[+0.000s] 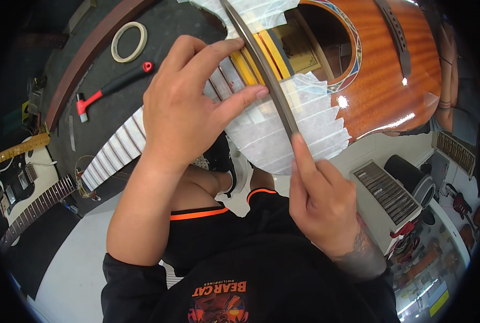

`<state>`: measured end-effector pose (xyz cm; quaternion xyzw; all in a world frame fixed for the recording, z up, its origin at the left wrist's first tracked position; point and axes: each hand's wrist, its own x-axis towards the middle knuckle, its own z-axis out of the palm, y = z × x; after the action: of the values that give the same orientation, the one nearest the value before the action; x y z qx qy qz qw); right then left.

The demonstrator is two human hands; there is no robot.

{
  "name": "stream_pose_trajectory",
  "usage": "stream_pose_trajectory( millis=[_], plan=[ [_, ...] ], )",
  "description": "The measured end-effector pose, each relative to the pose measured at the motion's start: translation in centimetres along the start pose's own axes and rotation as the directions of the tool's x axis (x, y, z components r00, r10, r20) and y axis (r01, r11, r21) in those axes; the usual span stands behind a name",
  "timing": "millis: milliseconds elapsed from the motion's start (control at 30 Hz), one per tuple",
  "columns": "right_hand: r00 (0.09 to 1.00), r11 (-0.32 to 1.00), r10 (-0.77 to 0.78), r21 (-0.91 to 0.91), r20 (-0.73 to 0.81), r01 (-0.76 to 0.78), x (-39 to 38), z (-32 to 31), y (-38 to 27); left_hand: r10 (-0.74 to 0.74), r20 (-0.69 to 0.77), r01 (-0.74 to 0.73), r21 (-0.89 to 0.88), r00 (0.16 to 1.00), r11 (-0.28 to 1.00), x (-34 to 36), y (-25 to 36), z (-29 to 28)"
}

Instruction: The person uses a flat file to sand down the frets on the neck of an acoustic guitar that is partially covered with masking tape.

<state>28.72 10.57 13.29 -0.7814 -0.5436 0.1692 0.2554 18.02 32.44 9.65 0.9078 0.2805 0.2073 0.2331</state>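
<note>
An acoustic guitar with a glossy orange-brown body [391, 64] lies across in front of me. White masking tape [304, 124] covers its top beside the fretboard, and strips of tape run along the neck [116, 145] between the frets. A long, slim metal file [275, 89] slants over the fretboard's end by the sound hole [337, 46]. My right hand [326, 202] grips the file's near end, its index finger stretched along it. On the fretboard beside the file, my left hand [183, 102] rests with thumb and index finger spread around yellow strips [245, 67].
On the dark bench mat [94, 97] lie a tape roll [114, 46] and a red-and-black hammer [116, 81]. A white electric guitar [38, 156] stands at left. Right are a tray of slim tools [385, 191], a glass case [450, 253] and another person's arm [446, 102].
</note>
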Motion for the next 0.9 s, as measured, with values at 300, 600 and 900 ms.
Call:
stream_pose_trajectory(
  millis=[300,600,900],
  plan=[
    [0.996,0.996,0.077,0.046,0.051,-0.080,-8.1,-1.1,0.4,0.012,0.022,-0.012,-0.006,1.000,1.000,0.4,0.0,-0.1],
    [0.995,0.995,-0.001,0.099,-0.103,0.011,-0.8,0.3,1.4,-0.009,0.020,0.010,-0.026,1.000,1.000,0.2,0.0,0.0],
    [0.986,0.993,0.053,0.110,-0.159,-0.036,-10.4,-0.4,3.9,0.035,-0.017,-0.035,0.018,0.999,0.999,0.0,0.4,0.6]
  ],
)
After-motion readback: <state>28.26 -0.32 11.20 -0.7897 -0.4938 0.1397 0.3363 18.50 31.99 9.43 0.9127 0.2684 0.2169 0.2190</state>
